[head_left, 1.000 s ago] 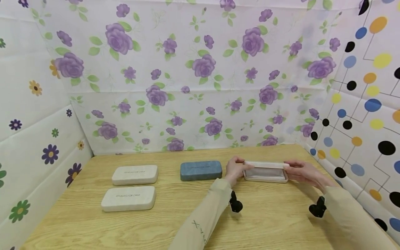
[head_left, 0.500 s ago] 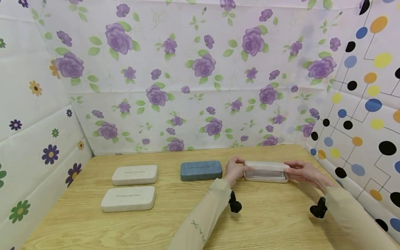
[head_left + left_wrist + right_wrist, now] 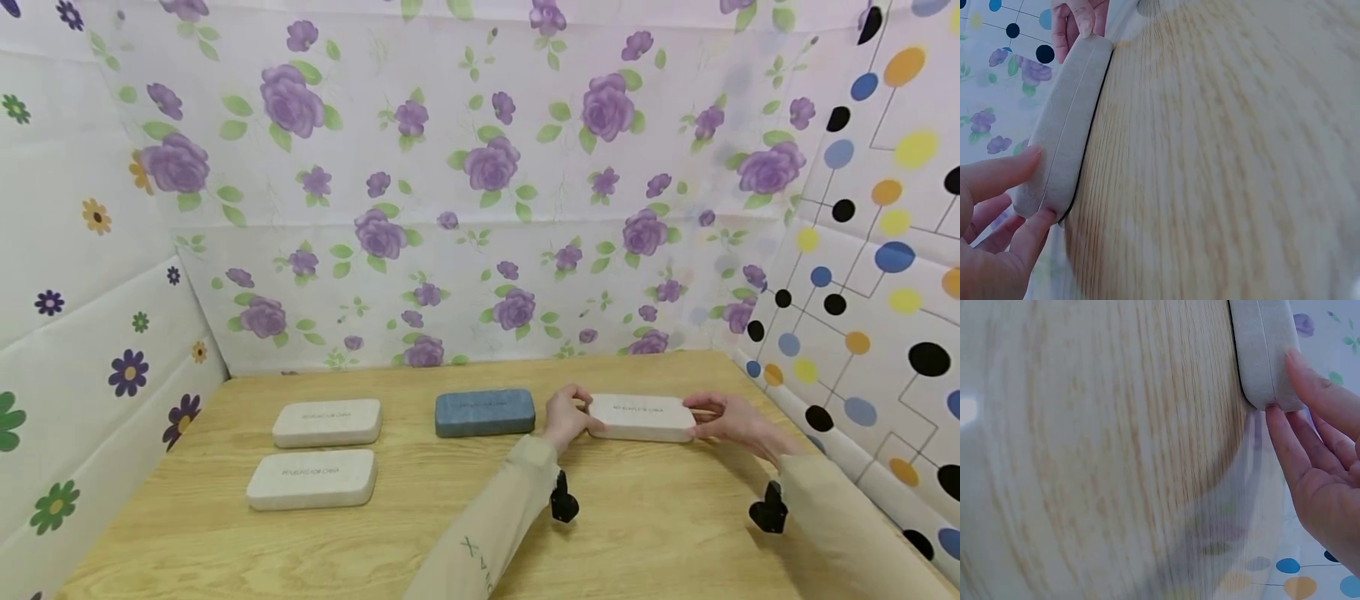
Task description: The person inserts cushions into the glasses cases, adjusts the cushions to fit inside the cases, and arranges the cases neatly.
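A white glasses case (image 3: 642, 417) with dark lettering on its closed lid lies at the right of the table. My left hand (image 3: 567, 417) grips its left end; in the left wrist view the thumb and fingers (image 3: 1038, 234) press against that rounded end on both sides of the seam. The right hand (image 3: 731, 423) holds the opposite end, with thumb and fingertips at the corner in the right wrist view, where part of the case (image 3: 1266, 350) shows. A blue glasses case (image 3: 485, 412) lies just left of my left hand.
Two more white glasses cases lie at the left, one behind (image 3: 327, 422) and one nearer (image 3: 311, 480). The wooden table (image 3: 300, 554) meets a flowered cloth (image 3: 450, 275) at the back and a dotted cloth (image 3: 885, 400) on the right.
The white case's lid has swung down from partly raised to closed, hiding the grey lining. Both hands stay at its ends. The head view has tilted slightly.
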Motion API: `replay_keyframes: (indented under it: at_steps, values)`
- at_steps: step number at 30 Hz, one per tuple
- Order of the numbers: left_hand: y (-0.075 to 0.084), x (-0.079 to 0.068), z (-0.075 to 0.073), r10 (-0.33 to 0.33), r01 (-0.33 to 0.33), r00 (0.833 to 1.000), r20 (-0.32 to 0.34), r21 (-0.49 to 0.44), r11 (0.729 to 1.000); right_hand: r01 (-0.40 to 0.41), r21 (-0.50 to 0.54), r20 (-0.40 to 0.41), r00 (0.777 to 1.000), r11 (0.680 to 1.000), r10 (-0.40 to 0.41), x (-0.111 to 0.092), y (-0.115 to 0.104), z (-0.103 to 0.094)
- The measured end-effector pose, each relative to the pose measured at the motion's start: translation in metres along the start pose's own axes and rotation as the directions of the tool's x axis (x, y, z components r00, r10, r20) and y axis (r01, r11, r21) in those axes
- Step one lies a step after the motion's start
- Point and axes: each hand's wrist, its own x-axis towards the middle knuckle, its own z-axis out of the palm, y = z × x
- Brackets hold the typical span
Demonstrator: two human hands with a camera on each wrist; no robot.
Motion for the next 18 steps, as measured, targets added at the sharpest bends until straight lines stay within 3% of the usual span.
replay_keyframes:
  at_steps: [9,14,18]
  values:
    - [-0.002,-0.003,-0.008,0.027,-0.03,0.999,0.035,0.082,0.996,0.018,-0.03,0.093,0.996,0.999,-0.015,-0.001,0.001,-0.006]
    - [-0.001,-0.012,-0.014,0.027,-0.032,0.997,0.068,0.085,0.996,0.042,-0.084,0.178,0.984,0.996,-0.027,0.0,-0.002,-0.005]
    - [0.001,-0.023,-0.024,0.063,-0.075,0.991,0.119,0.104,0.992,0.052,-0.082,0.237,0.971,0.995,-0.031,-0.002,-0.002,-0.002]
